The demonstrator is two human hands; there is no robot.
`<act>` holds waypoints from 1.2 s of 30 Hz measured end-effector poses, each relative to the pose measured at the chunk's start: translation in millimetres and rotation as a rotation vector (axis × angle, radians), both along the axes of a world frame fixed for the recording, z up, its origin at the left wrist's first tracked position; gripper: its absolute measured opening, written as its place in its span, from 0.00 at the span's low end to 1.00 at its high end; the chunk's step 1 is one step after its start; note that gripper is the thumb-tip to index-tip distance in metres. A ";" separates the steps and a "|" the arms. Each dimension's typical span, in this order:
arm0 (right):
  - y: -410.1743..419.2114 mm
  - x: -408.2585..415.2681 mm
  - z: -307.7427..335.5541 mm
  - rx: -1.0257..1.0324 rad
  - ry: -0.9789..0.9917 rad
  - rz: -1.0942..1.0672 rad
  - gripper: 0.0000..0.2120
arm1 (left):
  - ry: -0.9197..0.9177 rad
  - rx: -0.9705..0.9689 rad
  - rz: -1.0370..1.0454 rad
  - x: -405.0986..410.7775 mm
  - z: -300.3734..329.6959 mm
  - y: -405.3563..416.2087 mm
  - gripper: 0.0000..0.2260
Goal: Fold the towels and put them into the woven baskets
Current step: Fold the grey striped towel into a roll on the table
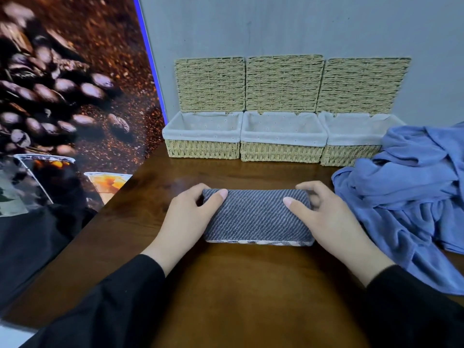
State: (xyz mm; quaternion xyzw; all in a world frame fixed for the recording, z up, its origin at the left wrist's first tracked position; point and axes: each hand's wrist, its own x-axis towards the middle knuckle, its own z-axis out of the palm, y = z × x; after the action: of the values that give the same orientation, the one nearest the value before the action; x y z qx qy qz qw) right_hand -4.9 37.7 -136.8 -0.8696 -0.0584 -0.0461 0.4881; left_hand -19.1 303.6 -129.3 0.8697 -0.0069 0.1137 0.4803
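Dark wood table (241,285) in front of you, three lined baskets (283,136) against the wall. Your left hand (190,214) and right hand (326,217) each pinch one short end of the folded grey towel (256,217); its long axis runs left to right. The baskets lie straight ahead, the middle one nearest. Blue towels (406,202) wait at your right.

A dark wooden desk (238,285) stood against a grey wall (276,26); a coffee-bean poster (62,84) hung left.
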 end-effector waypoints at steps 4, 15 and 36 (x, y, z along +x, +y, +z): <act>12.4 0.3 1.6 -0.459 -0.430 -0.047 0.18 | 0.072 0.020 0.066 22.7 -13.7 1.6 0.11; 22.6 -9.6 -7.1 -0.843 -0.269 0.362 0.38 | -0.187 0.901 -0.284 7.2 -16.3 -16.9 0.33; 35.2 1.9 -13.7 -0.749 -0.324 0.323 0.32 | -0.206 0.875 -0.132 35.0 -17.6 22.8 0.29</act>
State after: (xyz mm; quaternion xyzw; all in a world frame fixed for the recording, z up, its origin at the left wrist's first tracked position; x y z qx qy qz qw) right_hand -3.0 72.9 -150.5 -0.9478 -0.2822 -0.0804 0.1247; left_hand 15.9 326.4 -146.9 0.9727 -0.1575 0.1551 0.0706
